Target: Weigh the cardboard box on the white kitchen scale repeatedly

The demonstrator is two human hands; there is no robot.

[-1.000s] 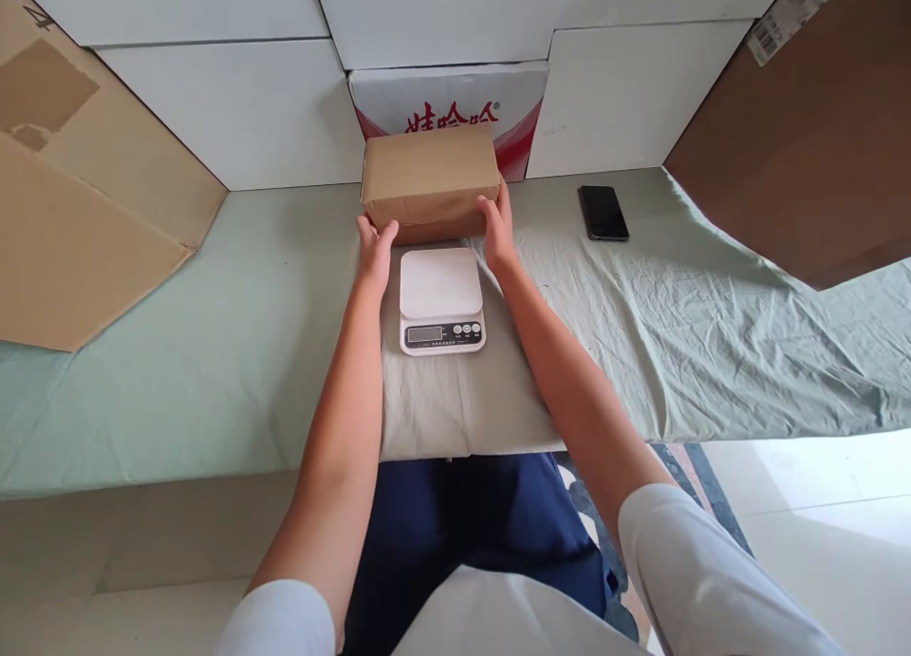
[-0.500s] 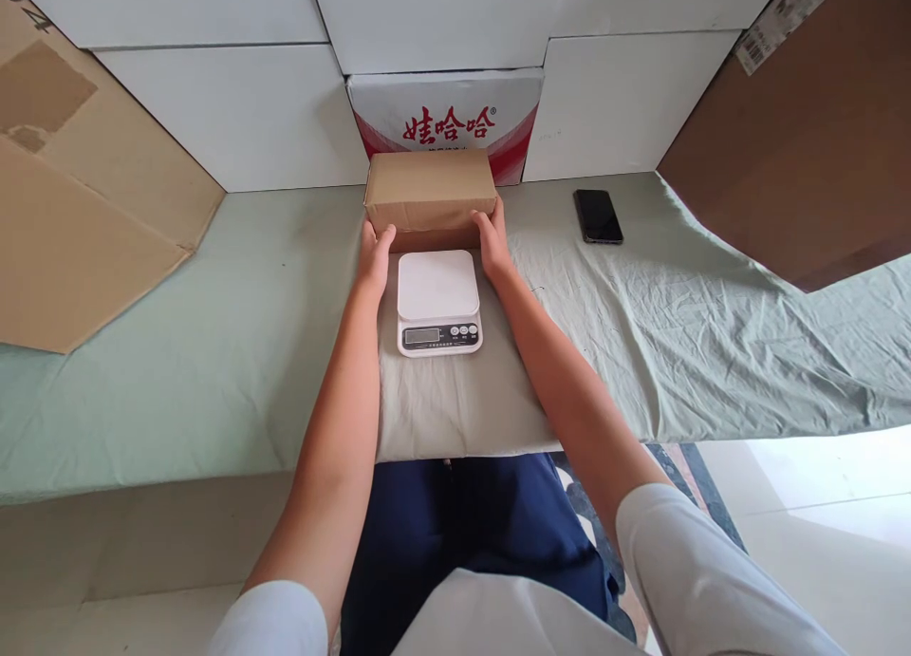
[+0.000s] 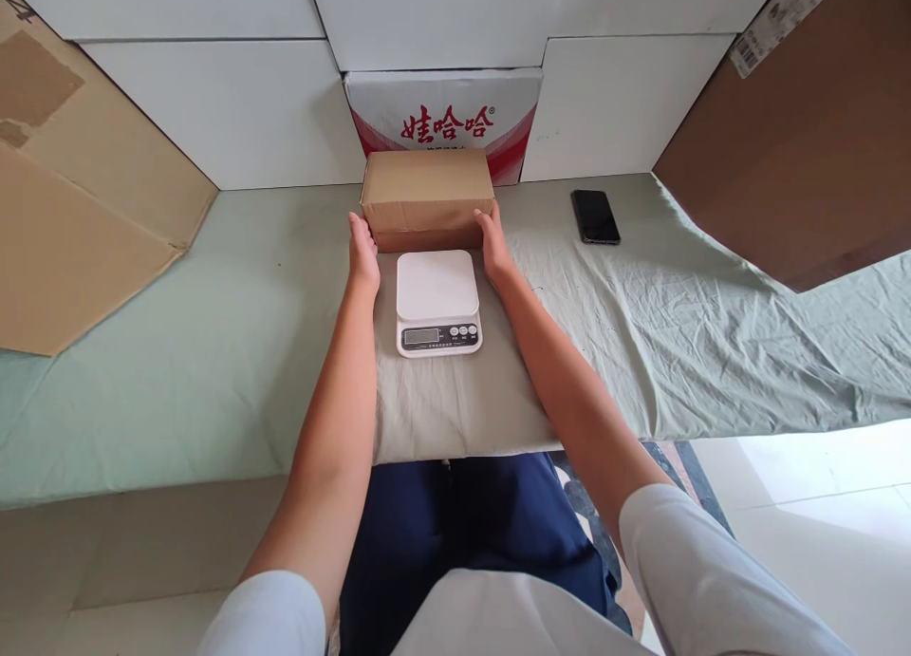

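Box (image 3: 427,196), plain brown and closed, is set on the green cloth (image 3: 676,324) at upper centre of the frame, just behind the scale (image 3: 436,301) and in front of a red-and-white carton (image 3: 445,105). A second ago it was held raised; now it has been lowered onto the cloth. It is flanked by the left hand (image 3: 362,250) and right hand (image 3: 492,241), fingers flat against its lower corners, a light two-sided hold rather than a clench. The scale's platform is bare. A phone (image 3: 595,216) lies well right. The box's contents cannot be seen.
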